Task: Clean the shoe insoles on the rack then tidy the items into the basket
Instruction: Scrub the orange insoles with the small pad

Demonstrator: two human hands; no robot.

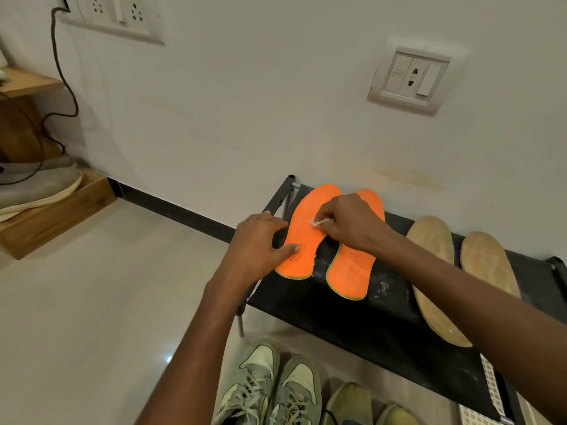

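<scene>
Two orange insoles lie side by side on the black rack (383, 329). My left hand (260, 243) presses the heel end of the left orange insole (306, 234), thumb flat on it, fingers over the rack's edge. My right hand (349, 222) pinches a small whitish wad (320, 222) against the middle of that insole. The right orange insole (352, 271) is partly under my right wrist. Two tan insoles (432, 271) (487, 265) rest further right on the rack. White specks dot the rack between the pairs.
Green sneakers (270, 388) and another olive pair (349, 403) stand on the floor in front of the rack. A white perforated basket (491, 391) shows at the lower right. A wooden step with a grey shoe (40, 185) is at the left. The wall is close behind.
</scene>
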